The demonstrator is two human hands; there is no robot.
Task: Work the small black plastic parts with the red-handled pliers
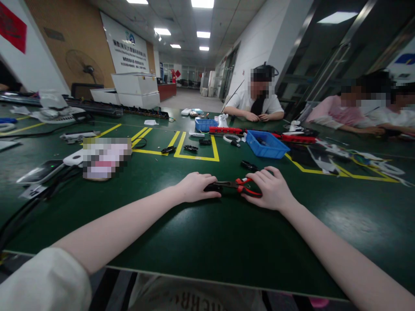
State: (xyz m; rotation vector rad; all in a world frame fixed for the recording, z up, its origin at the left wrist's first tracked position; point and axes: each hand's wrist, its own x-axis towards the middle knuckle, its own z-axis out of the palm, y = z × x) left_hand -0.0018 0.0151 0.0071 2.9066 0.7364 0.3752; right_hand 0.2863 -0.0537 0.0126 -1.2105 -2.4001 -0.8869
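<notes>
My right hand [270,188] is closed around the red and black handles of a pair of pliers [244,185], whose jaws point left. My left hand [198,187] pinches a small black part [214,187], and the pliers' jaws meet it there. Fingers cover much of that part, so I cannot tell whether the jaws grip it. Just beyond my right hand, another black piece [249,165] lies on the green table [207,242].
A blue bin [267,144] stands beyond my right hand, and a smaller blue bin [205,125] farther back. Several black pieces [191,148] lie by yellow tape outlines. Cables and a phone-like device [40,171] are at left. Across the table sits a person [272,103].
</notes>
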